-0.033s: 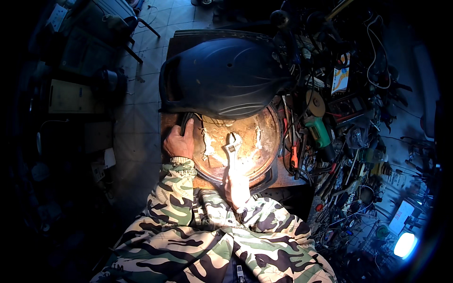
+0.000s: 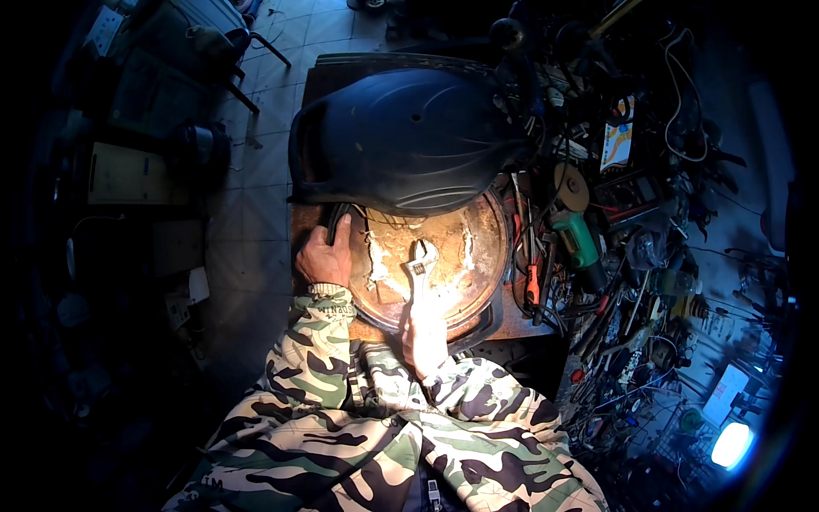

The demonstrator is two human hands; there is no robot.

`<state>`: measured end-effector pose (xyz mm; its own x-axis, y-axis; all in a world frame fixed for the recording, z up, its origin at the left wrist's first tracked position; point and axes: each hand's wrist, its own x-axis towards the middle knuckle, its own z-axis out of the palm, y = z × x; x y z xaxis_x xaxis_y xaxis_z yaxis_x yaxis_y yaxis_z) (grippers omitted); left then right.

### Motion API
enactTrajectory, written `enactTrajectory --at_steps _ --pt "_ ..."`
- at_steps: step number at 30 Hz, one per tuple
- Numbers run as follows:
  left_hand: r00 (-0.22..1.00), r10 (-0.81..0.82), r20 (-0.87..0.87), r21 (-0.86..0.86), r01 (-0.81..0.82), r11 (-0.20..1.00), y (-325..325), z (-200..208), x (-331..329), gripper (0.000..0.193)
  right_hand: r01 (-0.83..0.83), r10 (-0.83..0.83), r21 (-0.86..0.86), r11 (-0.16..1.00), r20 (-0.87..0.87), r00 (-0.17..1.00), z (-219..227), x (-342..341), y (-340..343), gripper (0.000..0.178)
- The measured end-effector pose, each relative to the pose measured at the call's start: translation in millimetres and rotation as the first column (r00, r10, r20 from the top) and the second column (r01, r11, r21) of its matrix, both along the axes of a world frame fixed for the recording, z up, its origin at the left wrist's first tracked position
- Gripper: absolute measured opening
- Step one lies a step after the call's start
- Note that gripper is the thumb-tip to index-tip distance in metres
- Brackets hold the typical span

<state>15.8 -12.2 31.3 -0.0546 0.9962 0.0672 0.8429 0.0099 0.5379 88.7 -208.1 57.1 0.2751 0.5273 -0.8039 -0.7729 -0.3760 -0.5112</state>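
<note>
Head view shows the right hand [image 2: 425,337] wrapped around the lower handle of a silver metal adjustable wrench [image 2: 419,266], whose head lies over the round, rust-brown metal pan [image 2: 486,256], just short of the big black moulded shell [image 2: 401,128]. At the pan's left rim the left hand [image 2: 326,256] rests, thumb along the edge, though I cannot tell whether its fingers close beneath. The wrench is probably dense, rigid and perhaps slick, best held low on the handle; the stiff-looking pan suits a rim hold.
</note>
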Motion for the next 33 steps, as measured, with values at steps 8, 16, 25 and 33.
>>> enactTrajectory --at_steps 8,16,25,33 --pt "1.000 -0.020 0.003 -0.011 0.020 1.000 1.9 -2.0 0.9 0.052 0.039 -0.039 0.005 0.999 -0.031 0.999 0.4 -5.2 -0.4 0.028" --pt "0.991 -0.041 0.125 -0.003 0.042 0.999 2.3 -16.4 -3.3 0.054 0.277 -0.283 -0.061 0.959 -0.147 0.948 11.7 19.4 -31.3 0.021" --pt "0.995 -0.080 0.056 0.095 0.075 0.993 2.7 -20.3 -9.0 0.060 -0.101 0.091 0.007 0.995 0.373 0.923 -2.7 25.0 -64.6 0.033" --pt "0.975 -0.123 0.184 0.071 0.112 0.991 2.7 -26.9 -4.0 0.059 -0.189 0.150 0.037 0.981 0.465 0.872 -19.0 15.1 -75.1 0.022"
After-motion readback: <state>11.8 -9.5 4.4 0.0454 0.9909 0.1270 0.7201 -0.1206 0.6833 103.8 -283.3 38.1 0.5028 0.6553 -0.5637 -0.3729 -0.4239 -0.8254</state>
